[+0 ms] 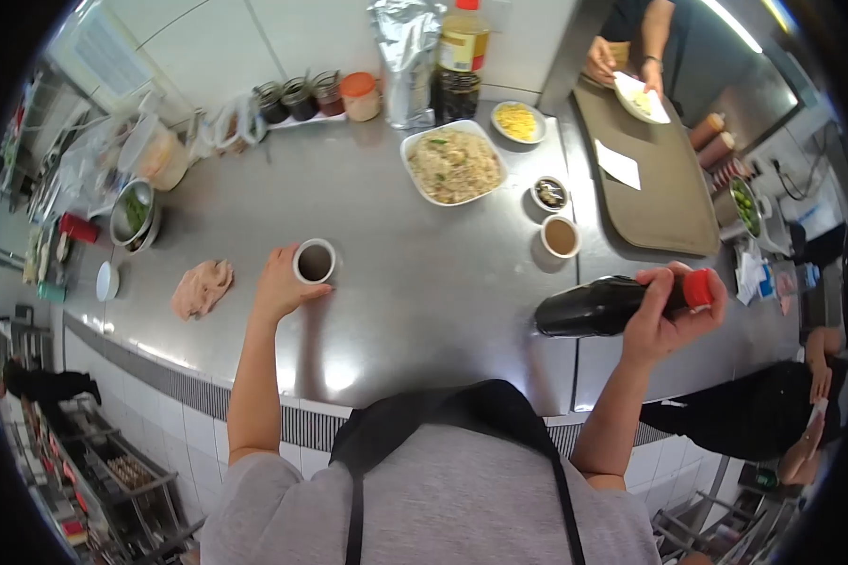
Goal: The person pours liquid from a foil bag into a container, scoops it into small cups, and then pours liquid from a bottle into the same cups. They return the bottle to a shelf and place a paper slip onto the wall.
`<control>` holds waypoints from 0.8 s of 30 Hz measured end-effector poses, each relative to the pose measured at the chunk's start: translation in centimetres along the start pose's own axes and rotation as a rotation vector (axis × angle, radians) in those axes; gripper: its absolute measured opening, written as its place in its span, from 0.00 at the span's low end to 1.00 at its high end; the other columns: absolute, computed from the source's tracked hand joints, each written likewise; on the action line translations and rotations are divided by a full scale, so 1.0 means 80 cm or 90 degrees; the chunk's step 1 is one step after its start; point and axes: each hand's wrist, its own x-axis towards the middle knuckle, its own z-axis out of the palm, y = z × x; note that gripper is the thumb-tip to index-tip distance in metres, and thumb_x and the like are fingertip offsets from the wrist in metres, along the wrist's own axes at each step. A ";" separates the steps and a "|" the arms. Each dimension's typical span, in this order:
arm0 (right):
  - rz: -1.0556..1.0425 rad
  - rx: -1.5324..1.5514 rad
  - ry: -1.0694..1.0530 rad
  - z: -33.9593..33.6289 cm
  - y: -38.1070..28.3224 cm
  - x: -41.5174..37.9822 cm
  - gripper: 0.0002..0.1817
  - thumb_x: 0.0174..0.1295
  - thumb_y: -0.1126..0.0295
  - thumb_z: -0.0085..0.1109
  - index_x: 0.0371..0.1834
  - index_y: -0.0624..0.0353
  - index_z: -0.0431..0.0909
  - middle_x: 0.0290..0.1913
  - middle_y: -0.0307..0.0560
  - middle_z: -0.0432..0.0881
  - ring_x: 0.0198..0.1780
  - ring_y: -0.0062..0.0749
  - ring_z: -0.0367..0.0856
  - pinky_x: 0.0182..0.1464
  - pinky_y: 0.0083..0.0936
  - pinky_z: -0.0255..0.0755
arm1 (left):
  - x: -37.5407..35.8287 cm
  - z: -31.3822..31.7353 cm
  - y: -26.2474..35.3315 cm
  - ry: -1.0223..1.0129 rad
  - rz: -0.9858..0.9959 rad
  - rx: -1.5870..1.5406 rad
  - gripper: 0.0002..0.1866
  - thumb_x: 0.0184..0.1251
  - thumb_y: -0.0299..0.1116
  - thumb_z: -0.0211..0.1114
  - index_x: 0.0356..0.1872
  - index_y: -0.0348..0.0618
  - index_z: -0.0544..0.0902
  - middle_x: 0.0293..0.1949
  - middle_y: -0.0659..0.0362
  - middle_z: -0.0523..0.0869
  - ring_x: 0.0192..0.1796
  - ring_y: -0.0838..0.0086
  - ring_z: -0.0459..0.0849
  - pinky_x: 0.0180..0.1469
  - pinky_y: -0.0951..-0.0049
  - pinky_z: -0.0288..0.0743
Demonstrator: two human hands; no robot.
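My left hand (285, 284) is wrapped round a small white cup (315, 262) with dark contents, at the left middle of the steel counter. In my right hand (667, 318) is a dark bottle with a red cap (589, 307), gripped near its neck and tilted well over, its base toward the left. A crumpled pinkish cloth (202, 288) lies left of my left hand. Up from the bottle stand a cup of brown liquid (561, 236) and a small cup of dark bits (548, 194). A square white bowl of rice (454, 164) is farther back.
Jars (299, 98), a foil bag (407, 66) and an oil bottle (461, 61) line the wall near a yellow-topped plate (518, 122). Bowls of greens (134, 214) stand left. At the back right, another person's hands hold a white dish (642, 98) over a brown tray (650, 198).
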 end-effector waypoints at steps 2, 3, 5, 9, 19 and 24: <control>0.007 0.001 0.008 -0.001 0.001 -0.001 0.26 0.57 0.85 0.51 0.56 0.58 0.52 0.36 0.52 0.72 0.25 0.25 0.73 0.31 0.19 0.72 | 0.004 0.008 0.017 0.004 0.015 -0.021 0.42 0.30 0.44 0.77 0.52 0.35 0.72 0.48 0.48 0.75 0.53 0.57 0.74 0.54 0.64 0.69; -0.007 0.004 -0.005 -0.001 0.001 0.000 0.26 0.56 0.85 0.51 0.56 0.58 0.52 0.36 0.52 0.72 0.25 0.25 0.74 0.31 0.18 0.72 | 0.005 0.013 0.027 -0.003 0.037 -0.021 0.42 0.30 0.44 0.77 0.51 0.36 0.72 0.48 0.49 0.75 0.52 0.57 0.74 0.54 0.64 0.69; -0.013 -0.002 -0.020 -0.003 0.001 0.000 0.27 0.55 0.86 0.51 0.55 0.58 0.53 0.36 0.52 0.72 0.26 0.25 0.74 0.30 0.18 0.72 | 0.008 0.032 0.049 -0.001 0.102 -0.021 0.41 0.29 0.44 0.77 0.50 0.36 0.73 0.46 0.49 0.75 0.50 0.57 0.75 0.53 0.64 0.70; -0.015 0.004 -0.022 -0.002 0.000 0.001 0.26 0.54 0.87 0.51 0.54 0.58 0.54 0.34 0.48 0.71 0.27 0.24 0.73 0.30 0.17 0.70 | 0.013 0.085 0.128 -0.045 0.243 -0.098 0.39 0.30 0.44 0.77 0.49 0.36 0.73 0.45 0.49 0.75 0.49 0.56 0.75 0.51 0.64 0.70; -0.043 -0.074 -0.050 -0.011 0.009 -0.001 0.26 0.57 0.86 0.49 0.56 0.55 0.52 0.34 0.49 0.72 0.27 0.24 0.74 0.32 0.18 0.71 | 0.071 0.179 0.278 -0.017 0.295 -0.125 0.43 0.37 0.45 0.76 0.55 0.32 0.69 0.46 0.47 0.73 0.50 0.57 0.75 0.52 0.64 0.71; -0.049 -0.090 -0.049 -0.011 0.009 -0.001 0.26 0.57 0.86 0.49 0.55 0.55 0.52 0.32 0.48 0.72 0.26 0.23 0.74 0.31 0.17 0.71 | 0.088 0.198 0.287 0.047 0.307 -0.179 0.51 0.39 0.43 0.76 0.64 0.31 0.57 0.53 0.43 0.71 0.56 0.54 0.72 0.55 0.66 0.70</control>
